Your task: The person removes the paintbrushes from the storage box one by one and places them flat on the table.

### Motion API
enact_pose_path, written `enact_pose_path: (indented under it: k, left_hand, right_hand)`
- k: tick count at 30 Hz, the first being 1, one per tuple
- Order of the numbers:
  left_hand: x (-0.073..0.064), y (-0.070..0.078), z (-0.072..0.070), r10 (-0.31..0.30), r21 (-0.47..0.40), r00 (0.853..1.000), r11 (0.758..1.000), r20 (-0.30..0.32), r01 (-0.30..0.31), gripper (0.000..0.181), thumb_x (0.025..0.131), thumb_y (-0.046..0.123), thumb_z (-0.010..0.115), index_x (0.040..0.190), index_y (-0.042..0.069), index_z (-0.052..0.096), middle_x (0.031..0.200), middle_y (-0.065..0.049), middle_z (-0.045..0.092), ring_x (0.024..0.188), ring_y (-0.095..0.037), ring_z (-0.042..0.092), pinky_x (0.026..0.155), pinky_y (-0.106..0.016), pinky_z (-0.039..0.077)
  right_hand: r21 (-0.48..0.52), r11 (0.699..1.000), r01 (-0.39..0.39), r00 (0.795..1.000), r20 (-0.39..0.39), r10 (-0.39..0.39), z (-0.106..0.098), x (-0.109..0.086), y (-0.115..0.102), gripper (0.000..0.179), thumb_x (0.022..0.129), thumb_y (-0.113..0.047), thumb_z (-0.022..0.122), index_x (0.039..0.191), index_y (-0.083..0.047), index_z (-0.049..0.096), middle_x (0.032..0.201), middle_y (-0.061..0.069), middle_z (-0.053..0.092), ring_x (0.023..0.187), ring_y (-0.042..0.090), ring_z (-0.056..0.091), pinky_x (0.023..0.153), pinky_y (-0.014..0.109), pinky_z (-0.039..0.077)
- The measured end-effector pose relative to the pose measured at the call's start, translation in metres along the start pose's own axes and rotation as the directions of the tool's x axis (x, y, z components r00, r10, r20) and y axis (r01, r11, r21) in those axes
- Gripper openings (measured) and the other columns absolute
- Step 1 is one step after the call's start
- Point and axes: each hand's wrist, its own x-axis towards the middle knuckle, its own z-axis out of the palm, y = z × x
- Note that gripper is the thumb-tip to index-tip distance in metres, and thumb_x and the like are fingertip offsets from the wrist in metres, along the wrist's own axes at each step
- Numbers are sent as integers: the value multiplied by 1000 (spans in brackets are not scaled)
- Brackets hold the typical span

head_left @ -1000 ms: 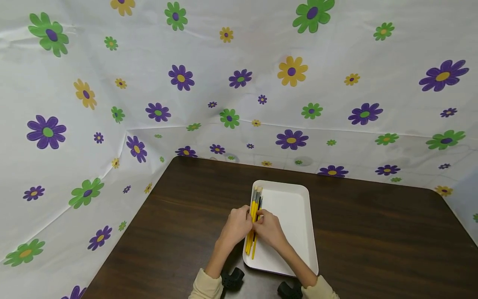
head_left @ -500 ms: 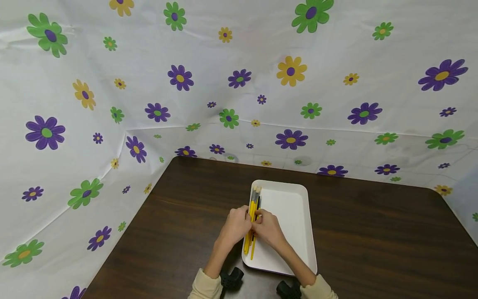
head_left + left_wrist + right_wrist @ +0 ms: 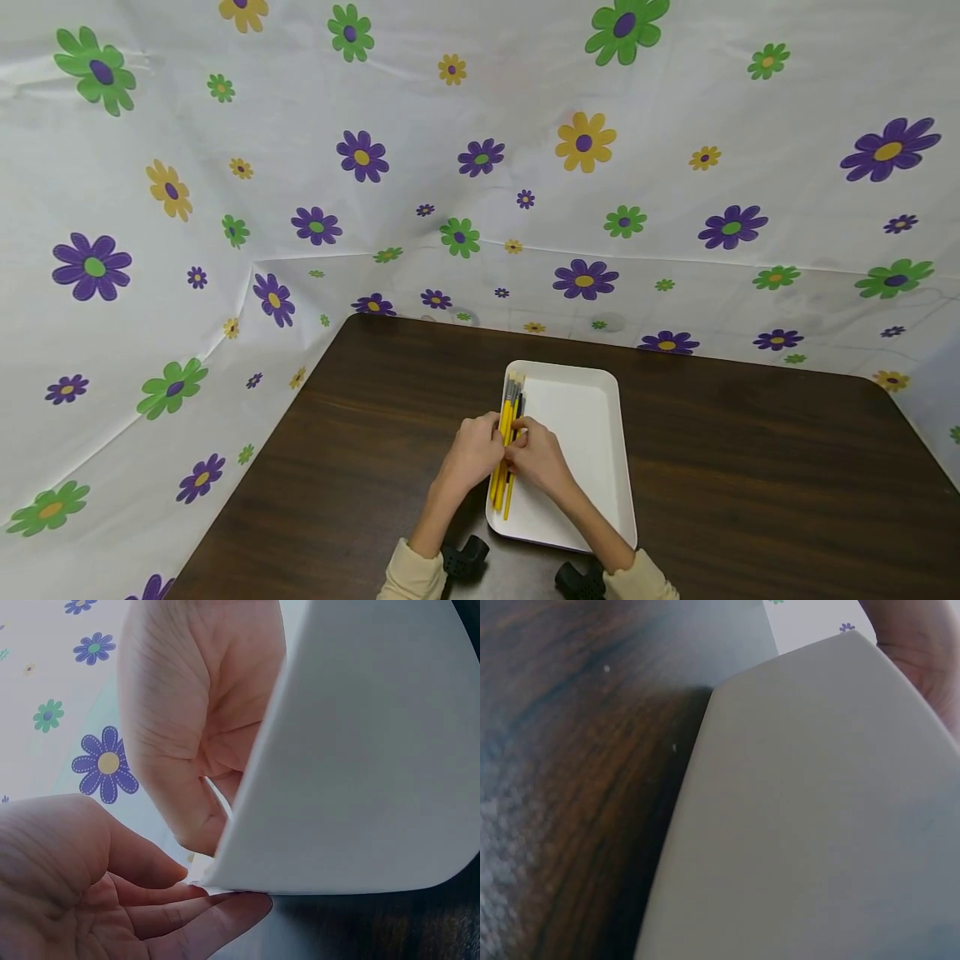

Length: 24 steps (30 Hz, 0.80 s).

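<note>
A bundle of yellow-handled paintbrushes with pale bristles lies lengthwise along the left side of a white tray; a dark brush is among them. My left hand holds the tray's left rim beside the brushes, its fingers along the outer wall in the left wrist view and its thumb at the edge. From the right, my right hand reaches in with curled fingertips, pinching at the middle of the brushes. The hands meet there and hide that stretch. In the left wrist view, the tray's wall covers the brushes.
The tray stands on a dark wooden table. A white flowered cloth hangs behind the table and at its left. Black wrist devices sit below both forearms, close to the tray's near end.
Both hands stay at the same place over the brushes. The brushes shift only slightly against each other, and the tray stays put.
</note>
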Motion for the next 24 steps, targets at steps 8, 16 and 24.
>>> enact_pose_path:
  k: [8, 16, 24]
  left_hand:
    - [1, -2, -1, 15, 10, 1000, 1000, -7, -15, 30, 95, -7, 53, 121, -14, 66, 76, -8, 59, 58, -12, 50, 50, -21, 38]
    - [0, -3, -2, -6, -22, 1000, 1000, 0, 6, 29, 95, -6, 54, 120, -12, 66, 79, -9, 61, 55, -13, 49, 48, -21, 37]
    - [3, -7, 2, -12, -5, 1000, 1000, -7, 12, 31, 94, -5, 54, 121, -11, 66, 71, -3, 53, 52, -11, 43, 48, -22, 33]
  right_hand:
    - [52, 998, -29, 999, 15, 29, -1, 0, 0, 43, 81, 7, 69, 121, 19, 59, 72, 8, 68, 55, 17, 67, 53, 28, 58]
    - [115, 990, -85, 996, 43, 80, -6, -2, -2, 42, 84, 8, 70, 124, 17, 57, 75, 10, 68, 55, 22, 69, 55, 34, 60]
    - [158, 981, -110, 993, 55, 103, -11, -4, -5, 42, 83, 10, 70, 123, 15, 59, 76, 11, 69, 58, 26, 71, 55, 37, 60]
